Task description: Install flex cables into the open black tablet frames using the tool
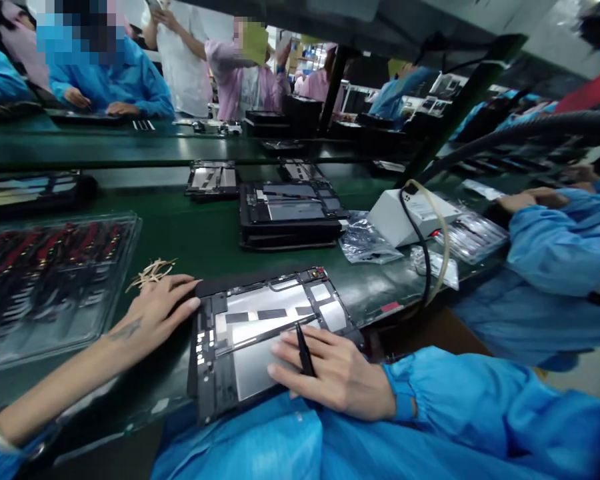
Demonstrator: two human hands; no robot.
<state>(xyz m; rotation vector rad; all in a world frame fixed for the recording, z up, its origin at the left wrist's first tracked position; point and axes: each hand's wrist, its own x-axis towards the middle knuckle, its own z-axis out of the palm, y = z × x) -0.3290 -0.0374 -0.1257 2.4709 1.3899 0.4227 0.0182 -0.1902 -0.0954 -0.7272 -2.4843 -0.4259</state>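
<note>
An opened tablet (260, 379) lies before me at the bench's front edge, its silvery battery plates and black inner frame facing up. My right hand (330, 370) rests over its lower right part, with black tweezers (305, 353) held between the fingers, the narrow tip pointing up and away. At the tablet's upper left corner is my left hand (157, 307), fingers stretched out and holding nothing, fingertips close to or touching the edge. Just behind that hand lies a small heap of thin tan strips (153, 272).
A clear plastic tray (125, 267) of dark and red parts sits at left. Beyond my tablet are a stack of opened tablets (293, 217), a crumpled plastic bag (367, 240) and a white box (413, 213) with cables. A co-worker's blue sleeve (565, 227) is at right.
</note>
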